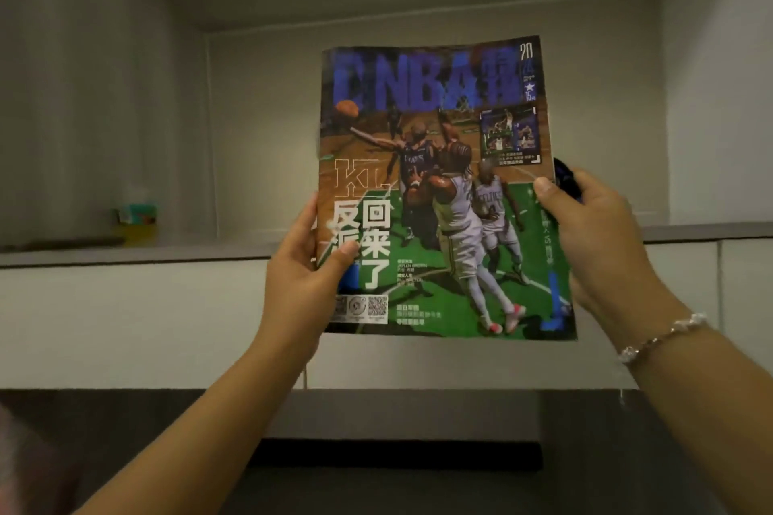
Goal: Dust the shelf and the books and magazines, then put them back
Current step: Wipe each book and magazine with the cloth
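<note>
a basketball magazine (443, 188) was held upright in the air between both hands, its cover facing the camera. the cover showed players in white and dark jerseys on a green and wood court, a large blue "nba" title across the top, and white chinese characters down its left side.

the left hand (305, 276) gripped the magazine's lower left edge, thumb pressed onto the front of the cover and the other fingers hidden behind it. the right hand (598, 238) gripped the right edge, a little higher, its thumb tip on the cover and its fingers curled behind. a dark blue object (566, 180) also sat in that hand, behind the magazine's edge; what it was could not be told. a beaded bracelet (665, 334) circled the right wrist.

behind the magazine and above the hands was a pale, recessed shelf (418, 238), its grey ledge running level with the hands. well to the left of the left hand, on that ledge, stood a small blurred green and yellow item (138, 217). below the forearms lay a dark surface (397, 431).
</note>
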